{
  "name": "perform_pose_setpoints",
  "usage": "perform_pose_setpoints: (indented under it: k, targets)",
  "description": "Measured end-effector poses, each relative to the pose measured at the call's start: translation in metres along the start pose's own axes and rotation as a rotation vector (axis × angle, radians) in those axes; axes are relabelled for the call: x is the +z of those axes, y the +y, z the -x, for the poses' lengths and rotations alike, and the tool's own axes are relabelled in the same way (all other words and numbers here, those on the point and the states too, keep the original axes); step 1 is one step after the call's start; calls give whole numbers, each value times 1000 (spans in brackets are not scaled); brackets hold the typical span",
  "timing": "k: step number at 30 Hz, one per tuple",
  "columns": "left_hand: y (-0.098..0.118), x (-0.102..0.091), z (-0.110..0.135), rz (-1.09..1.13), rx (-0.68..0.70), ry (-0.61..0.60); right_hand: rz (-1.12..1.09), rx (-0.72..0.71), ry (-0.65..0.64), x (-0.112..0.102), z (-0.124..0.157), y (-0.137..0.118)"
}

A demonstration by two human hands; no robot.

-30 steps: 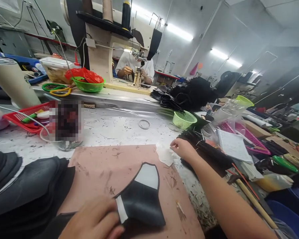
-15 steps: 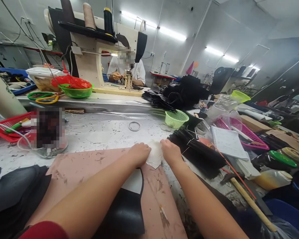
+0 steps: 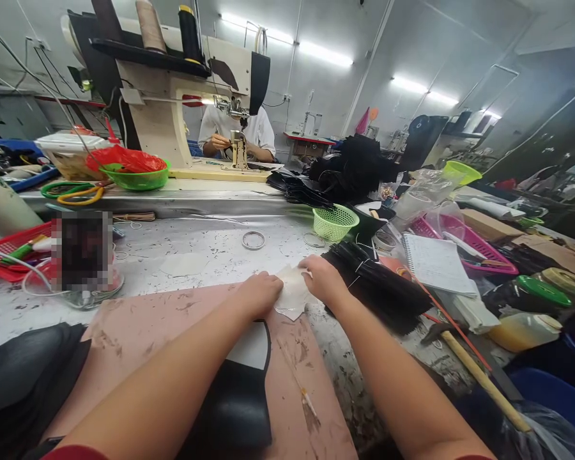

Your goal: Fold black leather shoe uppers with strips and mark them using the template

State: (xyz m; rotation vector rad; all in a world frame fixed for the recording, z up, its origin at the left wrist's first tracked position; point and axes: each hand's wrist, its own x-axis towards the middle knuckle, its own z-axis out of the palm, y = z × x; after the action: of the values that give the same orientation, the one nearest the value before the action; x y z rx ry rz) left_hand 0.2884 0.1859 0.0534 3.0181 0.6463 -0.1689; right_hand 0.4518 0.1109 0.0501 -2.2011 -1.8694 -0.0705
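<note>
A pale, whitish thin sheet (image 3: pixel 292 295) with an angular lower edge lies between my hands, over the far right corner of a pink board (image 3: pixel 163 319). My left hand (image 3: pixel 262 294) is closed on the sheet's left side. At its upper right edge my right hand (image 3: pixel 323 279) has bent fingers on it; the fingertips are partly hidden. Under my left forearm lies a black panel (image 3: pixel 242 402) with a white upper section (image 3: pixel 249 348). A thin white stick (image 3: pixel 309 404) rests on the board, right of the panel.
Stacked black pieces (image 3: pixel 33 377) lie at left, a tied black bundle (image 3: pixel 378 287) at right. Beyond are a metal ring (image 3: pixel 253 240), a green basket (image 3: pixel 335 222) and a sewing machine (image 3: pixel 148 121). A person sits behind it. A hammer (image 3: pixel 483 377) and a notebook (image 3: pixel 436 265) lie right.
Both hands and the sheet have shifted slightly left in view, as has the whole scene. My right hand's fingers have loosened a little and more of the sheet shows.
</note>
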Motion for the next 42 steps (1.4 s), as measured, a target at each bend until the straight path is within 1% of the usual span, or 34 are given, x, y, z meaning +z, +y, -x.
perform_pose_setpoints:
  k: [3,7,10,13,16,18,20,21,22,23,24,25,27,28,30,31,32,33,34,36,37,38,39,40,41,42]
  targets:
    - [-2,2,2,25,-3,17,10,-53,-74,2,-5,3]
    - [-4,5,1,58,7,34,48,-87,-114,8,-14,8]
    - [-5,4,0,75,18,39,63,-115,-110,13,-20,7]
    - [-6,3,-1,86,20,38,37,-154,-58,13,-18,10]
    - [-6,1,-2,102,14,27,-37,-181,45,6,-1,24]
    - [-6,0,-2,122,-1,17,-106,-185,133,-5,22,36]
    - [-3,0,-2,154,-39,14,-175,-168,237,-18,50,46]
    - [-2,0,-2,176,-66,17,-218,-137,295,-24,66,48]
    - [0,0,-2,202,-96,23,-298,-73,369,-30,80,47]
    - [3,-1,-2,235,-127,31,-475,52,425,-36,94,44]
    - [6,-2,0,274,-155,40,-666,202,423,-40,105,36]
    - [10,-5,2,320,-181,50,-867,355,386,-43,115,26]
    - [16,-12,13,432,-218,81,-1229,606,250,-45,127,-1]
    - [19,-16,23,498,-231,103,-1375,696,200,-44,130,-17]
    - [23,-23,52,651,-250,144,-1588,805,153,-39,134,-48]
    - [24,-25,71,739,-263,152,-1656,822,139,-36,136,-63]
    - [26,-26,93,834,-284,144,-1697,806,129,-33,138,-78]
    - [29,-24,117,931,-315,119,-1707,751,124,-30,141,-92]
    - [33,-21,141,1017,-354,85,-1688,650,124,-27,145,-105]
    - [43,-9,191,1238,-467,32,-1577,342,90,-22,154,-130]
    - [48,-1,215,1395,-537,25,-1499,171,41,-21,158,-142]
    - [54,7,238,1632,-618,41,-1420,17,-30,-20,162,-153]
    - [59,15,258,1834,-687,53,-1351,-108,-116,-19,166,-164]
    - [63,22,276,1976,-753,88,-1297,-191,-198,-18,168,-174]
    - [66,28,292,2078,-816,136,-1267,-220,-255,-17,170,-184]
    - [67,33,305,2115,-874,197,-1266,-197,-286,-15,171,-194]
